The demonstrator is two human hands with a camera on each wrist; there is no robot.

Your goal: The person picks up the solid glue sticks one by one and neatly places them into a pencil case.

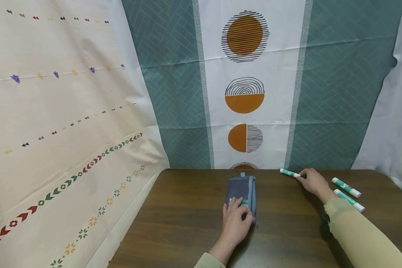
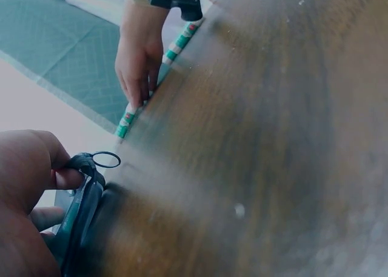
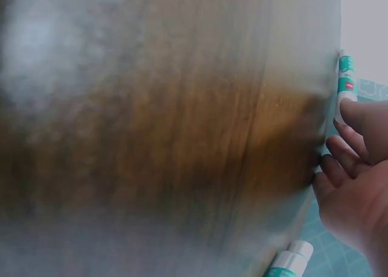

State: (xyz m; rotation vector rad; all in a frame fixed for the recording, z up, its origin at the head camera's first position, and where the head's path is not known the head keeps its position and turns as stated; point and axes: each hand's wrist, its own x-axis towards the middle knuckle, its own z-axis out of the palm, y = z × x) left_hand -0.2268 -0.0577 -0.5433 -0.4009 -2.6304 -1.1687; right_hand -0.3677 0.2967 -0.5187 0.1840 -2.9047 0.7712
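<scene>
A blue-grey zip pouch (image 1: 238, 187) lies on the table, a patch of green and white showing near the fingers. My left hand (image 1: 233, 225) rests over its near part; in the left wrist view thumb and finger pinch the pouch's edge by a dark loop (image 2: 107, 160). Farther right, my right hand (image 1: 314, 183) pinches one end of a white-and-green glue stick (image 1: 288, 172) at the table's back edge. Its thumb covers that end in the right wrist view, with the other fingers loosely bent.
Two more white-and-green glue sticks, a farther one (image 1: 346, 187) and a nearer one (image 1: 350, 200), lie beside my right forearm. The brown wooden table (image 1: 174, 216) ends at a hanging patterned cloth (image 1: 184, 93). Pale cloth (image 1: 70, 130) hangs along the left side.
</scene>
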